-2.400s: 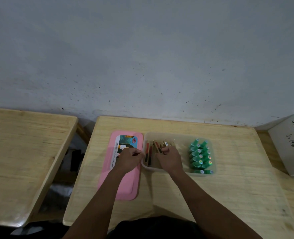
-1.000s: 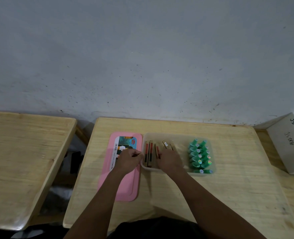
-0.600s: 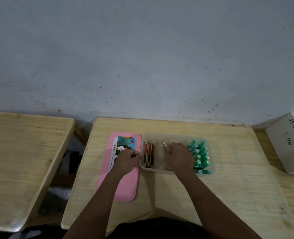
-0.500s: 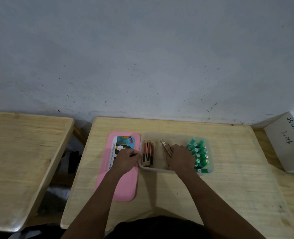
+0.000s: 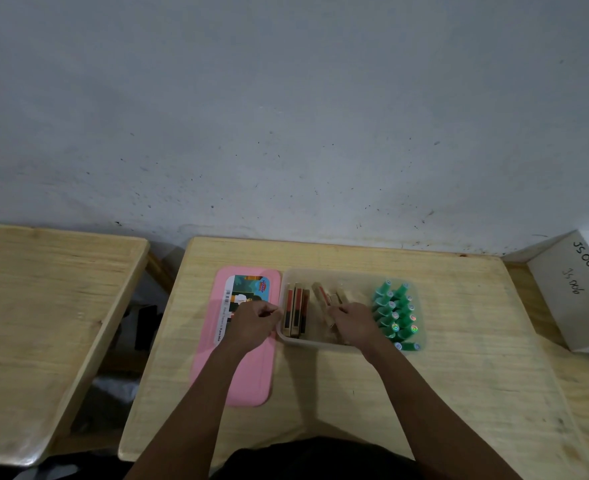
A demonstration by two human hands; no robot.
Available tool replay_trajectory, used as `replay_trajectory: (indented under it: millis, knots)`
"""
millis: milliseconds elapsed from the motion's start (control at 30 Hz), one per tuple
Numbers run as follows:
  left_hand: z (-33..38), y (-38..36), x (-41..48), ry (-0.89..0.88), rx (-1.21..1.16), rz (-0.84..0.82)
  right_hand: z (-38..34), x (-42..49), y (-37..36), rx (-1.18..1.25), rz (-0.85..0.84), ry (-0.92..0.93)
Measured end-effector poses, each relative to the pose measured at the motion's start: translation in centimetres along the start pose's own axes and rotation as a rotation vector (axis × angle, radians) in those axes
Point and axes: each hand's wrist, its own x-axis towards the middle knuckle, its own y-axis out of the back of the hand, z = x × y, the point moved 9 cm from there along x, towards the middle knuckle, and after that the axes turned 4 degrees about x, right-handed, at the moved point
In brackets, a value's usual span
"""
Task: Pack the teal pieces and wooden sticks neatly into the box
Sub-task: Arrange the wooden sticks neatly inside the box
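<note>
The box [image 5: 348, 274] is a clear, shallow plastic tray with an open top. At its right end the teal pieces [image 5: 395, 313], small capped cylinders, lie packed tightly in two rows. At its left end three sticks [image 5: 296, 311], pale wood with red and dark faces, sit side by side, touching. A few more lie slanted in its middle, partly hidden.

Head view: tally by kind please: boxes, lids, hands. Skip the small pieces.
boxes: 2 (clear box, white box)
lids: 1 (pink lid)
hands: 2 (left hand, right hand)
Total: 5
</note>
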Motion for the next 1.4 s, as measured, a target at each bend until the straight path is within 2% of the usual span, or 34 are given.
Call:
replay_trajectory:
  millis: [200,367,500,600,700,800,967,1133,1400]
  knots:
    - [0.0,0.0,-0.1,-0.003,0.012,0.001,-0.7,0.1,-0.9,-0.131,-0.011,0.081]
    - [0.0,0.1,-0.1,-0.004,0.016,0.008,-1.2,0.6,-3.7,-0.38,-0.036,0.072]
    - [0.2,0.1,-0.1,-0.017,0.026,0.012,-1.7,0.7,-4.9,-0.568,0.012,0.097]
    - [0.2,0.1,-0.1,-0.018,0.016,0.009,-1.8,0.6,-4.8,-0.62,-0.015,0.113]
    - [0.1,0.0,0.0,-0.016,0.005,0.001,-1.7,0.3,-2.0,-0.654,0.135,0.115]
    - [-0.2,0.0,0.0,-0.013,0.006,0.004,-1.4,-0.3,0.5,-0.795,0.289,0.137]
    - [-0.2,0.0,0.1,-0.012,0.0,0.007,-1.0,0.3,0.1,-0.934,0.268,0.1]
    - [-0.3,-0.1,0.1,-0.016,0.0,0.012,-1.9,0.6,-1.5,-1.039,0.219,0.142]
    - [-0.4,-0.1,0.2,-0.007,0.0,0.01,-3.0,0.5,-1.6,-1.081,0.239,0.171]
